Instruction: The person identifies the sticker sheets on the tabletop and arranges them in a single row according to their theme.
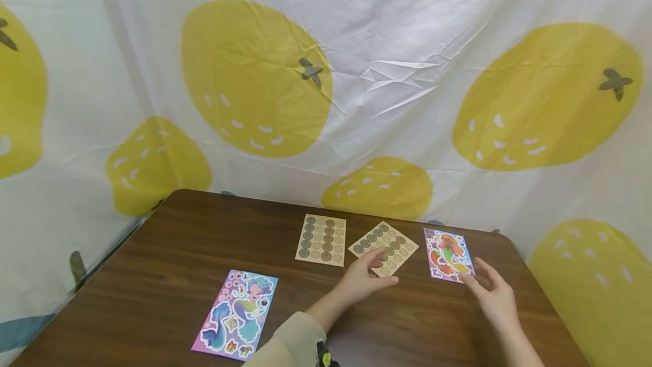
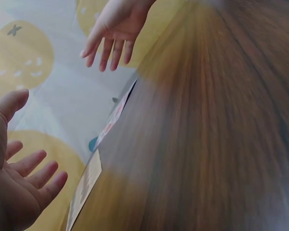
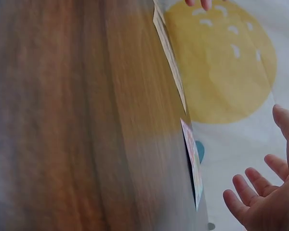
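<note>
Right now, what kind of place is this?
Probably a little indoor play or craft corner: there's a dark wood-grain table, a yellow-fruit-print cloth hanging behind it, and a blue-haired mermaid sticker sheet lying on top.

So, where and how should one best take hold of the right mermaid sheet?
Probably pinch the right mermaid sheet by its near right corner, coming from the right: it is thin, lying on the table, and the right hand is beside that corner.
</note>
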Demonstrator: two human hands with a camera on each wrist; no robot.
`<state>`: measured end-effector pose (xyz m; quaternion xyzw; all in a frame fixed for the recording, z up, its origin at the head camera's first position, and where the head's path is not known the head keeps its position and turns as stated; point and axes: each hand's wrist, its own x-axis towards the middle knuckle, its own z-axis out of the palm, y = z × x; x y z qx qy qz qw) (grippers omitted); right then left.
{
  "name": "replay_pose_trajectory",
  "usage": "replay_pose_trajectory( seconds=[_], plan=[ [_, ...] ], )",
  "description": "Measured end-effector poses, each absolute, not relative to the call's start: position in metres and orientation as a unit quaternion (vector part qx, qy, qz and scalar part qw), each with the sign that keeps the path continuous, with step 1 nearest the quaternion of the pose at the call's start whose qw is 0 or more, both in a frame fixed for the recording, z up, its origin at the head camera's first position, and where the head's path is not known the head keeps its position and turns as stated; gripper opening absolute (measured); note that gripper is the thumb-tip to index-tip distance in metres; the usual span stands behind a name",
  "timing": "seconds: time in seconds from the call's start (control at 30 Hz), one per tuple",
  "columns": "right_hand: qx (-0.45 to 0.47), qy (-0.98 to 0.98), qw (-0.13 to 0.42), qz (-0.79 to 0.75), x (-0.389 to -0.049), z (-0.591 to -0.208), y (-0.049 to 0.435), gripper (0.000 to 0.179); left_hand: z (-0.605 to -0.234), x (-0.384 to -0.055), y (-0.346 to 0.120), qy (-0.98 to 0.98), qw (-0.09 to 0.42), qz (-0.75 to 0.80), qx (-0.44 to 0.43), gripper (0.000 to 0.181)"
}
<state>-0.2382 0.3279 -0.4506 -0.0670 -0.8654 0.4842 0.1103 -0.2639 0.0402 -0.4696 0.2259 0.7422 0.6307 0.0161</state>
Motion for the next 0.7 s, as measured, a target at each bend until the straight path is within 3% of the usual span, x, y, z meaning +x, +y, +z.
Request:
replay_pose_trajectory(
  seconds=[0.7],
  plan=[
    [-0.074,-0.883,0.088,0.454,-0.265,-0.463,0.363,0.074,-0.476,-0.277,0.095,0.746,0.045,0.643,0.169,0.065]
  ],
)
